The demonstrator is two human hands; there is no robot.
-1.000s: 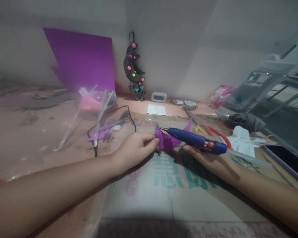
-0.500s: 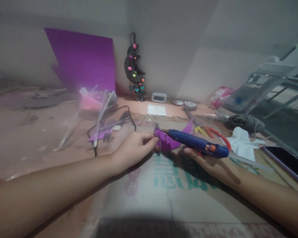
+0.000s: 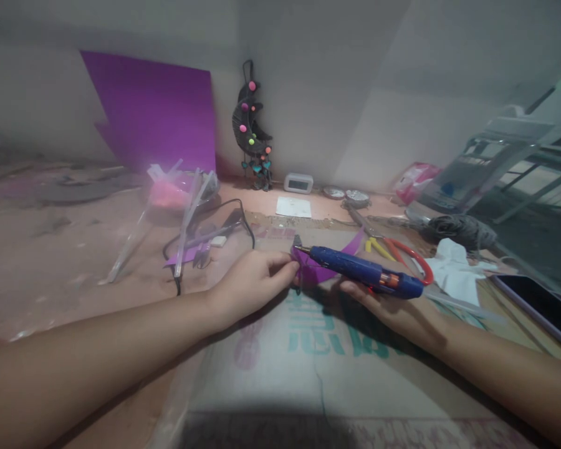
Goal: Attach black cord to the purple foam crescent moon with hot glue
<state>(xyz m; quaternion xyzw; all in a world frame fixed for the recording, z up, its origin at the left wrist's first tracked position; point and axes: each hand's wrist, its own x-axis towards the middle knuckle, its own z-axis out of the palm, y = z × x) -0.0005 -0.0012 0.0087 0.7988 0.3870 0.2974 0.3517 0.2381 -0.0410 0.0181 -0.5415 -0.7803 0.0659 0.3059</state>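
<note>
My left hand pinches the left end of a purple crescent-shaped cutout over the cardboard. Grey yarn covers the tip of that end, just above my fingers. In my right hand is a blue hot glue gun, its nozzle pointing left at the held end of the crescent. The glue gun's body hides the middle of the cutout. Whether the nozzle touches the cutout I cannot tell.
Behind the crescent lie red-handled scissors. A white tissue and a phone lie at the right, grey yarn behind. Clear glue sticks are at the left. A decorated dark crescent and purple sheet stand by the wall.
My right hand and the glue gun have shifted slightly left, bringing the nozzle closer to the yarn-covered tip. My left hand keeps its pinch on the cutout.
</note>
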